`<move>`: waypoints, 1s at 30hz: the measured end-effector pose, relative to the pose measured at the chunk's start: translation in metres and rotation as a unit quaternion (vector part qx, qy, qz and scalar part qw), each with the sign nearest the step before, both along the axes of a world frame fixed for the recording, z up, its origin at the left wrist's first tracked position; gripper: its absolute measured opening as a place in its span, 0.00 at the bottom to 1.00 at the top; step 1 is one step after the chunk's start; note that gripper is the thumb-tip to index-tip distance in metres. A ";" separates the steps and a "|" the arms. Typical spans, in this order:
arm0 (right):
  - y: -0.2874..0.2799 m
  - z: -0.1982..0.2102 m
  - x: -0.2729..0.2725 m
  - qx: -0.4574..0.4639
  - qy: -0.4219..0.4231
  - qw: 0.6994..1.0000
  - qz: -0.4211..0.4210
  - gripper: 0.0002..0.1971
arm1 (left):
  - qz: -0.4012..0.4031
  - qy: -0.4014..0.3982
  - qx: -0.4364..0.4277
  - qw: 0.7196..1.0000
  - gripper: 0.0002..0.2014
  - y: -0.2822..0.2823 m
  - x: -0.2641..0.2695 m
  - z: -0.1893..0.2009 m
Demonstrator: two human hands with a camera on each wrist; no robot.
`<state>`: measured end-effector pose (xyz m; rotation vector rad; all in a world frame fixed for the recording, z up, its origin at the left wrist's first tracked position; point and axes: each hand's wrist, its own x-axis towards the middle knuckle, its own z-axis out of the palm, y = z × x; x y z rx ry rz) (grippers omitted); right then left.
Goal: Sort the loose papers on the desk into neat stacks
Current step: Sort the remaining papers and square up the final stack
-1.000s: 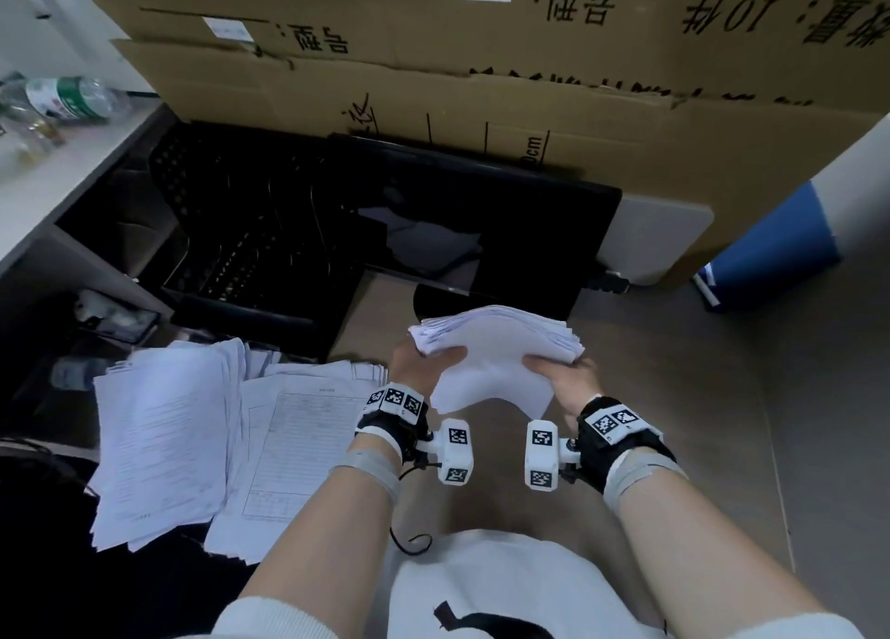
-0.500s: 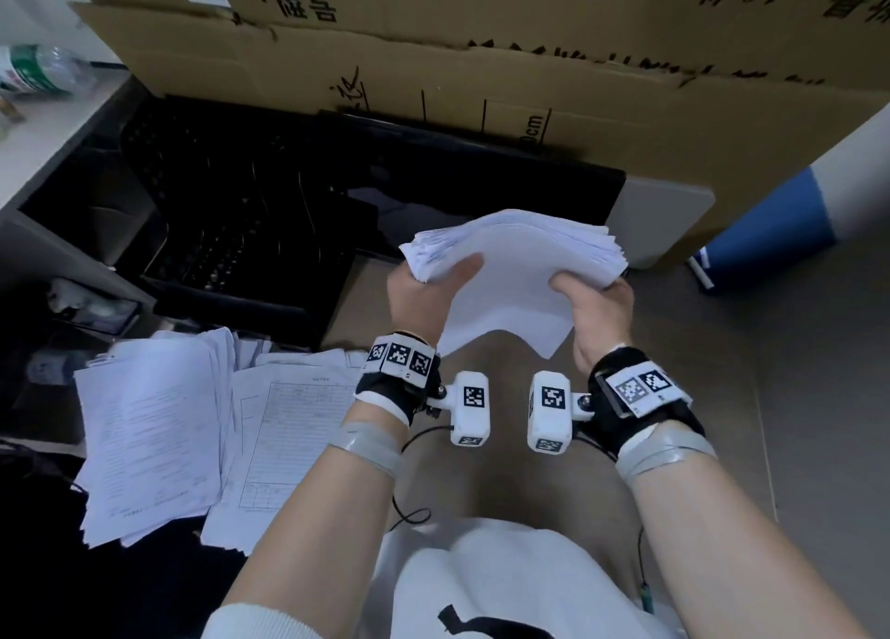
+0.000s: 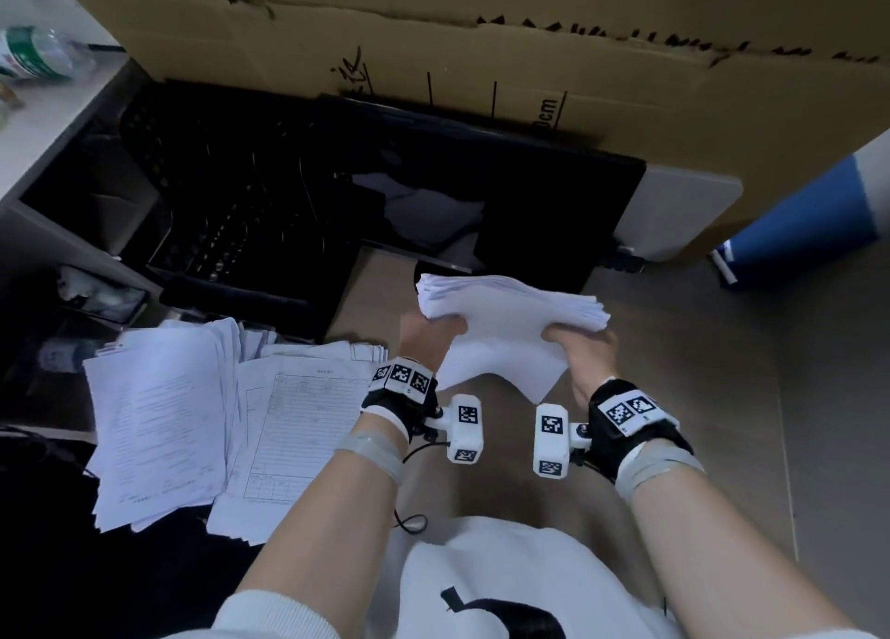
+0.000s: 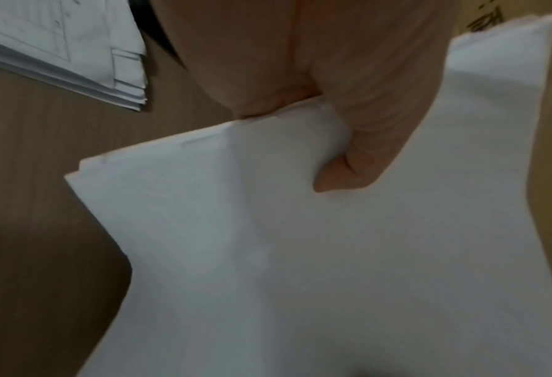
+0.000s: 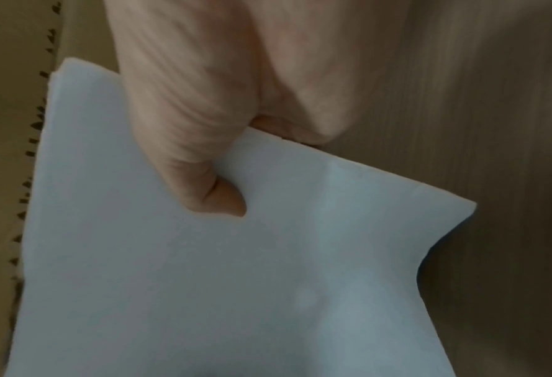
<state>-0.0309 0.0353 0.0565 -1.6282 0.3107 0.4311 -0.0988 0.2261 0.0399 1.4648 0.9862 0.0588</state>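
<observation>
Both hands grasp one bundle of papers (image 3: pixel 505 330) in the middle of the frame: the left hand (image 3: pixel 426 337) pinches its left edge, the right hand (image 3: pixel 582 352) its right edge, thumbs on top. Bare brown desk (image 3: pixel 674 373) lies open to the right. The bundle is white, its edges uneven, its near side sagging. Loose papers (image 3: pixel 159 417) lie at the left.

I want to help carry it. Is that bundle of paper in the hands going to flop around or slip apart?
Probably floppy: the bundle of paper sags between the left hand and the right hand. Its edges look fanned, so sheets could slide apart. It looks thick, so likely heavy for paper.
</observation>
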 end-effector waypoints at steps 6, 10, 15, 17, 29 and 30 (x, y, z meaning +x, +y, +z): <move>-0.001 -0.025 -0.004 -0.060 0.043 0.996 0.043 0.08 | -0.059 0.031 -0.001 0.998 0.06 -0.002 -0.008 -0.028; -0.001 -0.035 0.007 -0.091 0.087 0.987 0.100 0.11 | -0.119 0.042 0.031 0.991 0.06 -0.001 0.004 -0.034; -0.003 -0.021 0.026 -0.083 0.051 0.995 0.034 0.25 | -0.119 0.009 -0.014 0.993 0.11 0.000 0.000 -0.024; -0.003 -0.008 0.031 -0.069 0.035 0.996 0.040 0.27 | -0.126 0.006 -0.017 0.992 0.15 -0.006 -0.004 -0.024; -0.042 0.016 0.011 -0.102 0.006 0.986 0.134 0.23 | -0.092 -0.142 0.016 0.985 0.54 -0.048 -0.006 0.025; -0.044 0.023 0.010 -0.093 -0.005 0.987 0.131 0.21 | -0.111 -0.156 0.027 0.981 0.54 -0.052 -0.005 0.026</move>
